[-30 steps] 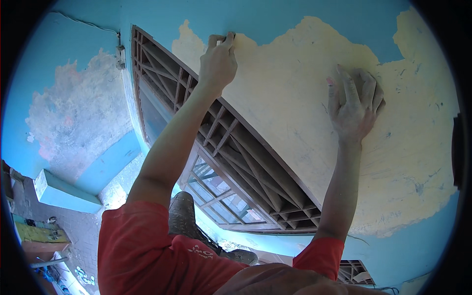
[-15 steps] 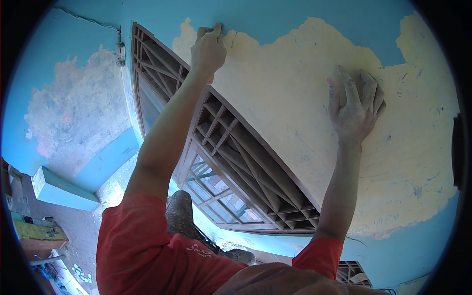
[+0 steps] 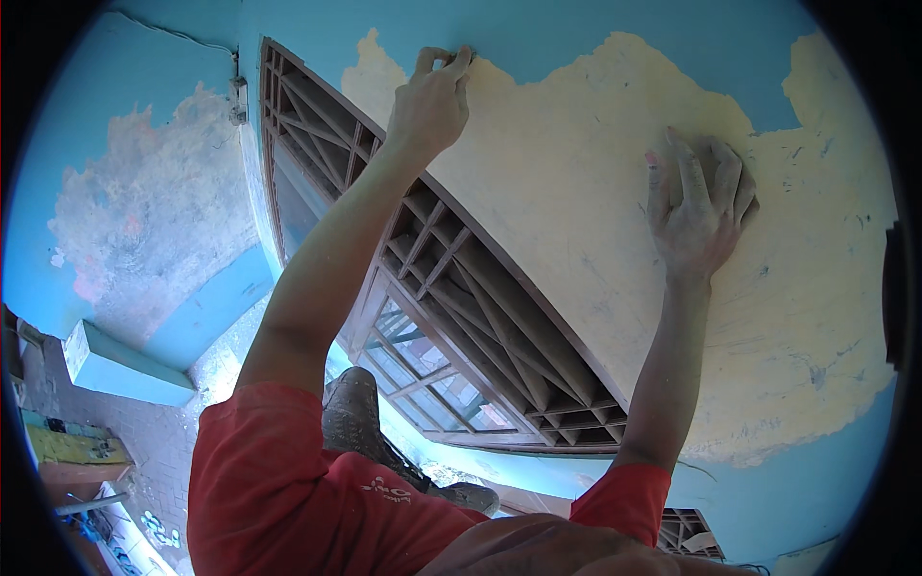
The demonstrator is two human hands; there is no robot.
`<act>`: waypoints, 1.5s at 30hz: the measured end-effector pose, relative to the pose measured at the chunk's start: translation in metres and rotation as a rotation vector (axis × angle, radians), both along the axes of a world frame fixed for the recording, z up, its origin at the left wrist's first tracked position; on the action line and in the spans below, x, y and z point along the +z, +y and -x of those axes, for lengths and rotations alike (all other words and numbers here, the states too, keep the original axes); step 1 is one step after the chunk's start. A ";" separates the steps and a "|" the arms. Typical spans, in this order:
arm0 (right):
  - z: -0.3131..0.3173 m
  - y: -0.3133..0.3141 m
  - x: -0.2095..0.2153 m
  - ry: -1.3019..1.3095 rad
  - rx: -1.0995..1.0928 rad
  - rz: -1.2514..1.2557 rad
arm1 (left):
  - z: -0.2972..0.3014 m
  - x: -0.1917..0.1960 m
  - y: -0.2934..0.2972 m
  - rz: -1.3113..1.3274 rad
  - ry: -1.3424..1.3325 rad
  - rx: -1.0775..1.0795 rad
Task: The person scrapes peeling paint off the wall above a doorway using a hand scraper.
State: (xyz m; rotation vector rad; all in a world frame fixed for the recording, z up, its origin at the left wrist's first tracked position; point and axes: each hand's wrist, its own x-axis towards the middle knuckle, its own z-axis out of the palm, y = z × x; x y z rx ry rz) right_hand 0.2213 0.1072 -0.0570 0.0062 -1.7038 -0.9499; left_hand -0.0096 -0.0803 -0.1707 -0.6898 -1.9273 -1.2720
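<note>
Up at the border between blue paint and the bare cream patch (image 3: 576, 173) of the wall, my left hand (image 3: 427, 110) is closed in a pinch. Something small and dark may show at its fingertips against the wall, too small to name. My right hand (image 3: 699, 213), pale with dust, rests its fingertips on the cream patch farther right. Its fingers are spread and bent, with nothing seen in them. Blue paint (image 3: 519, 34) with a ragged edge runs above both hands.
Below my left forearm is a brown wooden window frame with slatted vents (image 3: 499, 317) and glass panes (image 3: 427, 374). A dusty boot (image 3: 351, 413) shows beneath me, high over the paved floor (image 3: 158, 451). A blue ledge (image 3: 125, 370) juts out at left, under another scraped patch (image 3: 154, 211).
My left hand has slid a little to the right along the paint's ragged edge, still pinched. The right hand stays nearly in place on the cream patch.
</note>
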 end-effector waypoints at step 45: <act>0.004 -0.010 -0.002 -0.014 0.022 0.003 | -0.021 -0.066 -0.007 -0.068 -0.016 -0.164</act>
